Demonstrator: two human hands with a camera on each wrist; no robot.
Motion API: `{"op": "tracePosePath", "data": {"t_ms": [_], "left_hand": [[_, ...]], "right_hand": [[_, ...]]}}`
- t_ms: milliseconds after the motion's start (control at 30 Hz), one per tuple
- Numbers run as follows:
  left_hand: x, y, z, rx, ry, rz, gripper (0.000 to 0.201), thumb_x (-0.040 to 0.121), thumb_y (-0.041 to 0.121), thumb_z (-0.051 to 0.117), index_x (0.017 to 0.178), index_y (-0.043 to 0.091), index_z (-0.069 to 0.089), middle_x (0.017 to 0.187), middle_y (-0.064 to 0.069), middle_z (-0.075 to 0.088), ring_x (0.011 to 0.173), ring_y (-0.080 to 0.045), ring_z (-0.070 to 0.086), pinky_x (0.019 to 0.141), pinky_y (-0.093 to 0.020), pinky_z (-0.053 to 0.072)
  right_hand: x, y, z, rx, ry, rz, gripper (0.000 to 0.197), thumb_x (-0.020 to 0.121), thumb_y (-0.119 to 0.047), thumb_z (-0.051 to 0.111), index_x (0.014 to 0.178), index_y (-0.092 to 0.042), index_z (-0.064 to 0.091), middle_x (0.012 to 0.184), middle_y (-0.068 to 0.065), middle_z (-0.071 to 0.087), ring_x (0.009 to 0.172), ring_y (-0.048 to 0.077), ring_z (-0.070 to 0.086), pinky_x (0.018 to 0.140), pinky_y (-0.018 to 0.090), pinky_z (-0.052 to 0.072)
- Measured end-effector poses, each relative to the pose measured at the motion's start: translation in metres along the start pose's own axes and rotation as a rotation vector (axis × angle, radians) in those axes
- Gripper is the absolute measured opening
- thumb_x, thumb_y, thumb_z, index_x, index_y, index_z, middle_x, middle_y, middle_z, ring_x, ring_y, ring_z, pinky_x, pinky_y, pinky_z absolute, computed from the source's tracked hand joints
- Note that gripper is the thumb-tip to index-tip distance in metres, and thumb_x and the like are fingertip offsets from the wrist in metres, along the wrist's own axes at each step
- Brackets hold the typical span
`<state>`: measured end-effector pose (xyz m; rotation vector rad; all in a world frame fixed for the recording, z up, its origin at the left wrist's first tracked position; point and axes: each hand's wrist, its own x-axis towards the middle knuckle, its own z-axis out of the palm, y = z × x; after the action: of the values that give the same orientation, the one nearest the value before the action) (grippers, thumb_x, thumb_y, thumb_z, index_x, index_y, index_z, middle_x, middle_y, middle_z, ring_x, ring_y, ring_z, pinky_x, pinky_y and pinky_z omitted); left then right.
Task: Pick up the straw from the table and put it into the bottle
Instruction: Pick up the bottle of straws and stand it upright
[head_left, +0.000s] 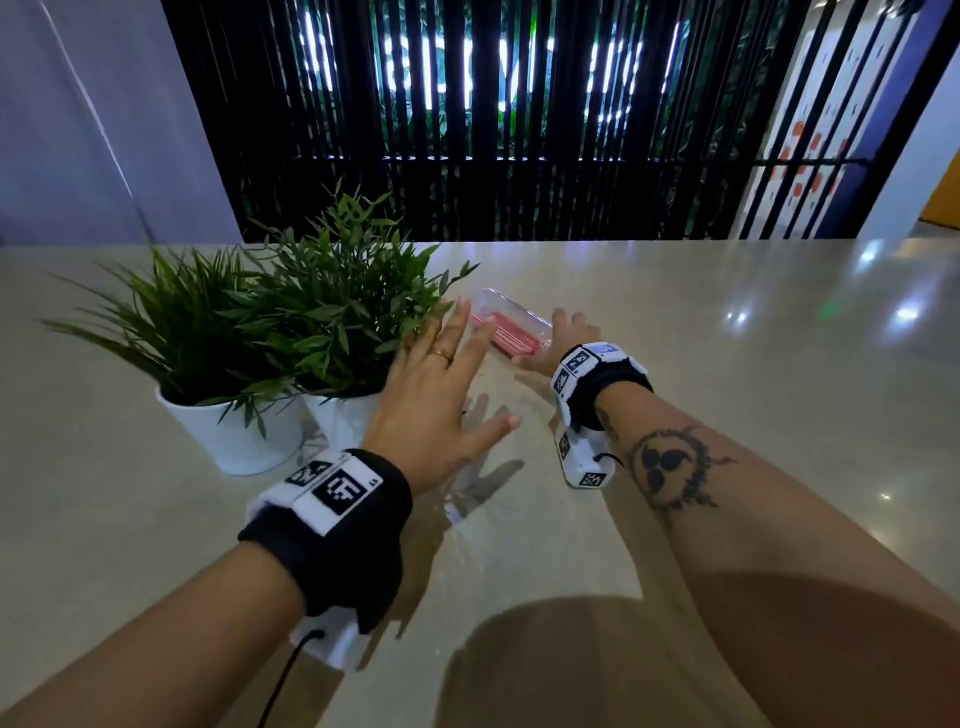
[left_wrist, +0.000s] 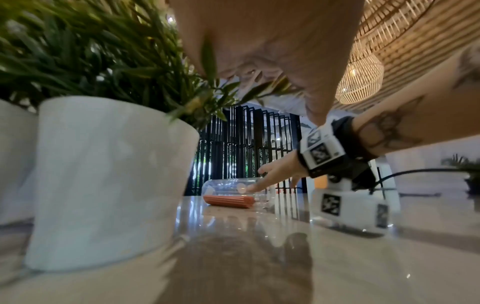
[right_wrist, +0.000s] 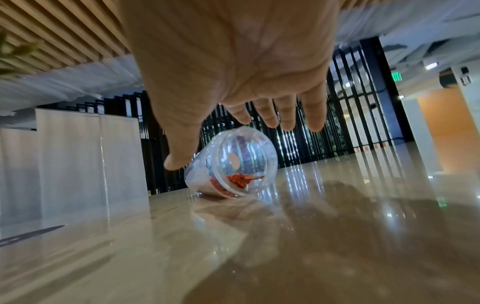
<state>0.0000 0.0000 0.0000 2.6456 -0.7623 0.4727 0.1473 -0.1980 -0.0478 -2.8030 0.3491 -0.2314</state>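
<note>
A clear plastic bottle (head_left: 511, 319) lies on its side on the glossy beige table (head_left: 753, 374), just right of the plants. Several red straws (head_left: 506, 336) lie inside it, also seen as a red bundle (left_wrist: 228, 201) in the left wrist view. My right hand (head_left: 571, 332) reaches over the bottle's near end with fingers spread. In the right wrist view its thumb tip sits against the bottle (right_wrist: 233, 162) and the fingers (right_wrist: 270, 115) hover above it, not curled round it. My left hand (head_left: 441, 395) hovers flat, fingers splayed, beside the plant leaves and holds nothing. No loose straw shows on the table.
Two leafy plants in white pots (head_left: 234, 436) (head_left: 340, 423) stand at the left, their leaves touching my left hand. The near pot (left_wrist: 103, 185) fills the left wrist view. A black slatted screen (head_left: 519, 130) stands behind the table's far edge.
</note>
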Motion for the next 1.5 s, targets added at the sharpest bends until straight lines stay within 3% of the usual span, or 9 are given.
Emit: {"op": "tracePosePath", "data": {"t_ms": [167,467,667,800,900,1067,1200,1300,1500], "left_hand": [[-0.002,0.004,0.007,-0.065,0.047,0.040,0.078,0.080,0.056,0.044,0.143,0.025,0.011,0.156,0.003,-0.004,0.135,-0.004,-0.018,0.109,-0.034,-0.012],[-0.005,-0.006,-0.009,-0.020,0.060,0.057,0.075,0.082,0.053,0.046,0.143,0.026,0.011,0.156,0.000,0.001,0.142,-0.016,-0.001,0.108,-0.034,-0.008],[0.001,-0.004,-0.018,-0.158,0.139,0.010,0.067,0.086,0.039,0.050,0.143,0.023,0.017,0.155,-0.001,0.018,0.141,-0.018,0.015,0.113,-0.035,0.016],[0.004,-0.003,-0.018,-0.170,0.161,0.003,0.065,0.087,0.040,0.048,0.142,0.022,0.020,0.152,-0.002,0.026,0.138,-0.018,0.022,0.111,-0.033,0.021],[0.005,0.001,-0.019,-0.209,0.169,0.001,0.063,0.087,0.040,0.048,0.141,0.021,0.023,0.150,-0.004,0.031,0.136,-0.018,0.026,0.109,-0.034,0.024],[0.011,0.013,-0.022,-0.186,0.106,-0.027,0.076,0.084,0.045,0.050,0.144,0.026,0.006,0.156,-0.005,0.008,0.139,-0.026,0.018,0.109,-0.044,0.025],[0.016,0.021,-0.023,-0.207,0.064,-0.039,0.078,0.083,0.050,0.049,0.144,0.024,0.007,0.156,-0.007,0.010,0.141,-0.023,0.013,0.113,-0.045,0.022],[0.016,0.025,-0.026,-0.317,0.062,-0.050,0.084,0.079,0.057,0.050,0.143,0.021,0.011,0.153,-0.008,0.021,0.139,-0.020,0.019,0.111,-0.043,0.024],[0.010,0.036,-0.039,-0.782,0.060,-0.156,0.104,0.054,0.071,0.054,0.141,0.033,0.013,0.139,-0.003,0.041,0.118,-0.016,0.046,0.102,-0.043,0.038]], "right_hand": [[0.005,-0.006,0.004,-0.030,-0.063,0.028,0.078,0.063,-0.045,0.071,0.124,-0.014,0.034,0.124,0.011,0.048,0.109,0.035,0.055,0.085,0.047,0.049],[-0.002,-0.008,-0.009,0.096,-0.084,-0.039,0.054,0.074,-0.028,0.064,0.118,-0.009,0.038,0.115,0.018,0.050,0.097,0.038,0.056,0.078,0.043,0.048],[-0.019,0.008,-0.043,0.291,0.019,-0.050,0.056,0.071,-0.023,0.074,0.114,0.002,0.048,0.118,0.023,0.054,0.096,0.034,0.052,0.075,0.040,0.044],[-0.027,0.023,-0.074,0.492,-0.019,-0.038,0.057,0.069,-0.016,0.075,0.119,-0.006,0.050,0.109,0.011,0.050,0.093,0.027,0.053,0.062,0.035,0.053],[-0.031,0.027,-0.096,0.637,-0.059,-0.062,0.047,0.067,-0.015,0.076,0.107,-0.015,0.052,0.107,0.007,0.050,0.093,0.024,0.054,0.058,0.030,0.053],[-0.048,0.019,-0.123,0.769,-0.089,-0.142,0.042,0.071,-0.008,0.070,0.106,-0.016,0.048,0.098,0.004,0.053,0.093,0.024,0.053,0.065,0.032,0.052],[-0.069,0.009,-0.141,0.847,-0.177,-0.238,0.044,0.074,-0.003,0.064,0.111,-0.014,0.044,0.104,0.007,0.051,0.091,0.022,0.055,0.081,0.042,0.053],[-0.087,0.000,-0.159,0.946,-0.253,-0.320,0.045,0.061,-0.009,0.063,0.100,-0.020,0.043,0.112,0.010,0.051,0.088,0.019,0.054,0.069,0.032,0.054],[-0.112,-0.016,-0.192,1.237,-0.353,-0.502,0.057,0.047,-0.010,0.064,0.098,-0.023,0.043,0.098,0.000,0.057,0.085,0.012,0.060,0.057,0.023,0.056]]}}
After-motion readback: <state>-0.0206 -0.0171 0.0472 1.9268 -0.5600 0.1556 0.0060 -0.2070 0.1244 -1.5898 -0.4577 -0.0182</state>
